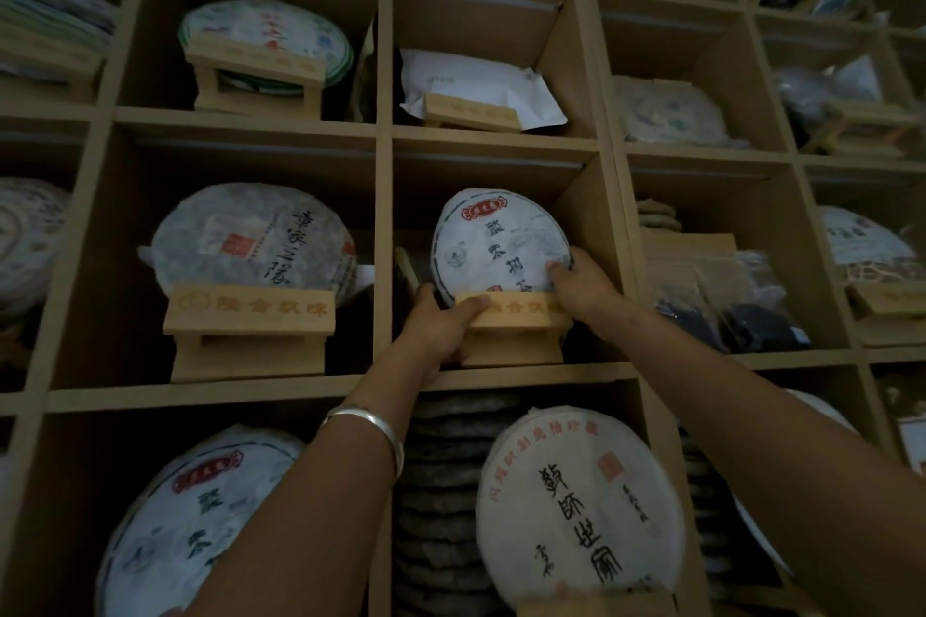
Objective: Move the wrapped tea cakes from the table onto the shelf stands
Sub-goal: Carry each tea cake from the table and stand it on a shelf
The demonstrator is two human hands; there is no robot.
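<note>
The wrapped tea cake (498, 243) with the red label and dark brush characters stands tilted back on a wooden stand (513, 328) in the middle cubby of the shelf (383, 135), its lower edge tucked behind the stand's front lip. My left hand (441, 326) has its grip curled round the stand's left end, thumb lying along the carved front bar, a silver bangle (373, 426) on that wrist. My right hand (581, 286) has its grip closed on the cake's lower right rim, fingertips pressing into the paper. A thin dark slab (406, 268) leans just beside the cake on its left, close against the cubby's divider, and the right wall sits near my right knuckles. In the cubby to the left, another wrapped cake (250, 241) rests on its own stand (248, 331). Above, a white paper packet (481, 85) lies behind a low stand. Below, a stack of bare dark cakes (441, 491) fills the back, with a white-wrapped cake (576, 496) bearing red and black characters leaning in front, partly crossed by my right forearm.
</note>
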